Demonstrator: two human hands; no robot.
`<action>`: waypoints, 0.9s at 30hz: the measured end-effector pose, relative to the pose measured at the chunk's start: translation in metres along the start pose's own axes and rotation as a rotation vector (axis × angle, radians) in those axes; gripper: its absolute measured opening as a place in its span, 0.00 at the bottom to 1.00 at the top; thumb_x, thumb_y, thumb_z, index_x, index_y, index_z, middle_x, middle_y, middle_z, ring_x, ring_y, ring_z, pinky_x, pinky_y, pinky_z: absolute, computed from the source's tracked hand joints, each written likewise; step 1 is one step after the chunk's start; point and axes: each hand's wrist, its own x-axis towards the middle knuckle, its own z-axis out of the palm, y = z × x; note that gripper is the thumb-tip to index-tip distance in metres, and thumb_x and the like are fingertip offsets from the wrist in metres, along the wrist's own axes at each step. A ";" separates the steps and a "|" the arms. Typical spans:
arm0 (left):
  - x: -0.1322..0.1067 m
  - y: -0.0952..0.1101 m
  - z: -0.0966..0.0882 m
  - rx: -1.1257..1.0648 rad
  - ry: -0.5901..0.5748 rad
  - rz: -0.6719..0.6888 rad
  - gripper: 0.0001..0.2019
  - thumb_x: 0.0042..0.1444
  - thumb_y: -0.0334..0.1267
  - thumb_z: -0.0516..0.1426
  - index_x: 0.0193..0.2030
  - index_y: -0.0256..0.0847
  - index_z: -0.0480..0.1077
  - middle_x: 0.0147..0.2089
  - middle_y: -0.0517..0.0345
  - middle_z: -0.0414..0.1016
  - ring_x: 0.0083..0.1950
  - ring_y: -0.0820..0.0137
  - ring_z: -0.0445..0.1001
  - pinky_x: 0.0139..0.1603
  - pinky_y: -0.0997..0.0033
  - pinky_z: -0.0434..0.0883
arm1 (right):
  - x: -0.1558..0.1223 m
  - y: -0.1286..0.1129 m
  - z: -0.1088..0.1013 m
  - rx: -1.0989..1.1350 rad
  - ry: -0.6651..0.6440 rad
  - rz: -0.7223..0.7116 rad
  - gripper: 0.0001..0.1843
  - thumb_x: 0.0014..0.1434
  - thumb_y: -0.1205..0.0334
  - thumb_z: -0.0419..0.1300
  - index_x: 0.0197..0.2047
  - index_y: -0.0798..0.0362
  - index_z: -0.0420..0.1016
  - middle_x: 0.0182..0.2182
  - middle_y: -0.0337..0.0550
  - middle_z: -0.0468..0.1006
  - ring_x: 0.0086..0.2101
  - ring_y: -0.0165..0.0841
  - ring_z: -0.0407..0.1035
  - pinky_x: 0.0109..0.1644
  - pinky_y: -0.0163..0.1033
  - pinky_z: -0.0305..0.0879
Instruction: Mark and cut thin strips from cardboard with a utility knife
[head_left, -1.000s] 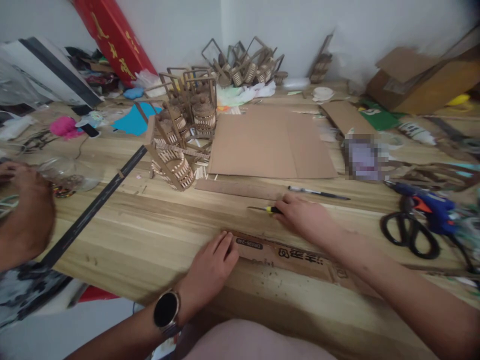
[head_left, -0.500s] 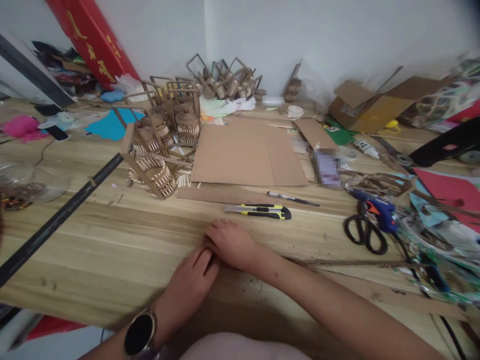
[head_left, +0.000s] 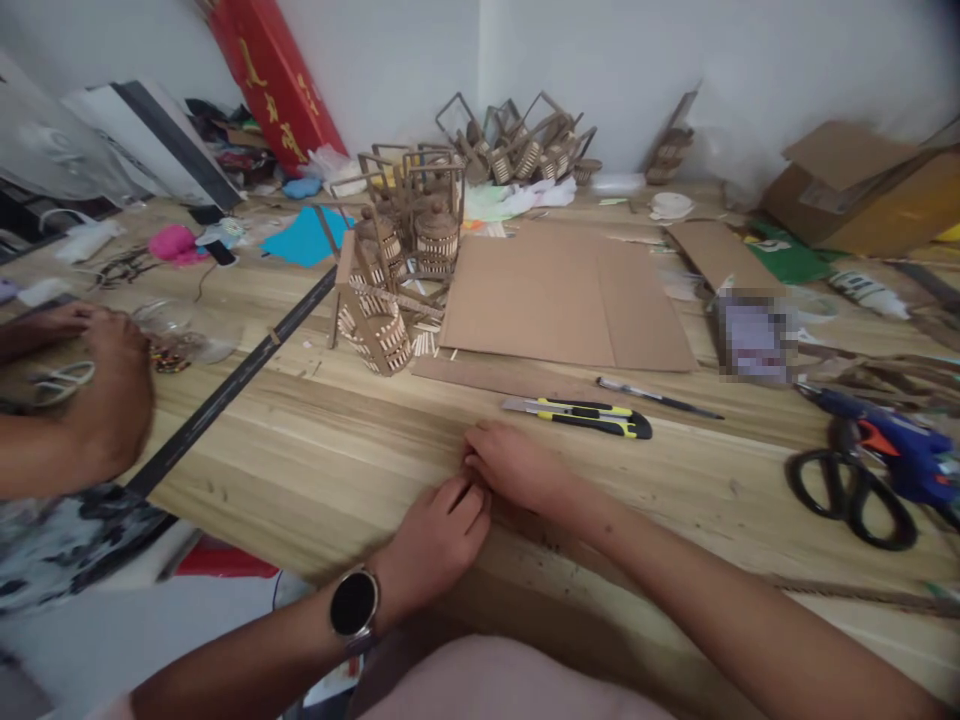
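My left hand [head_left: 442,525], with a round dark watch [head_left: 354,603] on its wrist, rests near the table's front edge. Its fingers are loosely curled and touch the fingers of my right hand [head_left: 517,465]. The right hand's fingers are bent in too, and nothing shows in either hand, though some fingertips are hidden. Just beyond the right hand lies a yellow and black utility knife [head_left: 585,415] with its blade out to the left. Behind that are a pen [head_left: 660,398], a cardboard strip [head_left: 502,380] and a large cardboard sheet [head_left: 562,290].
Small slatted baskets with handles [head_left: 375,335] stand left of the sheet. Scissors [head_left: 851,495] and a blue glue gun [head_left: 900,440] lie on the right. At far left another person's hands [head_left: 112,340] are over the table, beyond a long black strip [head_left: 240,375].
The view has swung left, so things appear farther right and another person's arms have come in at the left. My hands stay together on the table.
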 end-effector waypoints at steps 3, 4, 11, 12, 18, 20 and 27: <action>-0.002 0.000 0.001 -0.007 -0.019 0.009 0.13 0.66 0.28 0.54 0.56 0.27 0.70 0.50 0.39 0.78 0.53 0.58 0.75 0.46 0.61 0.77 | -0.001 0.000 0.000 0.001 0.003 -0.008 0.10 0.68 0.67 0.54 0.45 0.58 0.77 0.46 0.52 0.81 0.46 0.37 0.74 0.50 0.39 0.66; -0.003 0.001 0.001 -0.007 -0.022 0.010 0.13 0.67 0.27 0.54 0.56 0.27 0.70 0.51 0.39 0.78 0.53 0.58 0.75 0.47 0.60 0.77 | -0.001 0.000 -0.001 0.002 0.005 -0.010 0.10 0.67 0.68 0.54 0.45 0.58 0.77 0.46 0.52 0.80 0.46 0.37 0.74 0.50 0.38 0.65; -0.006 0.009 -0.005 -0.004 0.030 0.033 0.11 0.67 0.27 0.52 0.52 0.30 0.72 0.45 0.44 0.79 0.47 0.61 0.77 0.41 0.64 0.77 | 0.006 0.004 0.005 0.043 0.058 -0.005 0.13 0.68 0.70 0.52 0.47 0.62 0.76 0.47 0.57 0.79 0.47 0.38 0.73 0.52 0.40 0.64; -0.006 0.009 -0.006 -0.003 0.062 0.027 0.11 0.67 0.27 0.51 0.51 0.30 0.72 0.45 0.45 0.79 0.47 0.61 0.77 0.41 0.65 0.77 | 0.007 0.007 0.006 0.062 0.062 -0.011 0.12 0.67 0.70 0.52 0.47 0.61 0.76 0.47 0.57 0.79 0.47 0.38 0.73 0.53 0.40 0.64; -0.009 0.003 -0.009 -0.020 0.178 0.012 0.13 0.69 0.26 0.47 0.49 0.32 0.72 0.49 0.43 0.80 0.48 0.62 0.78 0.47 0.62 0.76 | -0.012 0.034 -0.012 0.204 0.094 0.012 0.14 0.65 0.65 0.57 0.52 0.58 0.75 0.46 0.51 0.80 0.45 0.35 0.74 0.50 0.38 0.66; -0.010 -0.002 -0.009 -0.093 0.198 -0.003 0.13 0.69 0.25 0.47 0.47 0.34 0.72 0.48 0.46 0.81 0.47 0.63 0.78 0.49 0.62 0.76 | -0.039 0.043 -0.027 0.234 0.112 0.059 0.14 0.67 0.64 0.54 0.52 0.57 0.75 0.45 0.51 0.81 0.44 0.35 0.74 0.48 0.39 0.66; -0.007 -0.026 -0.026 -0.459 0.047 -0.136 0.14 0.68 0.26 0.46 0.41 0.40 0.71 0.36 0.56 0.77 0.37 0.65 0.75 0.39 0.67 0.74 | -0.178 0.058 -0.035 0.359 -0.130 0.161 0.14 0.61 0.55 0.61 0.50 0.45 0.79 0.46 0.44 0.83 0.45 0.37 0.77 0.48 0.39 0.69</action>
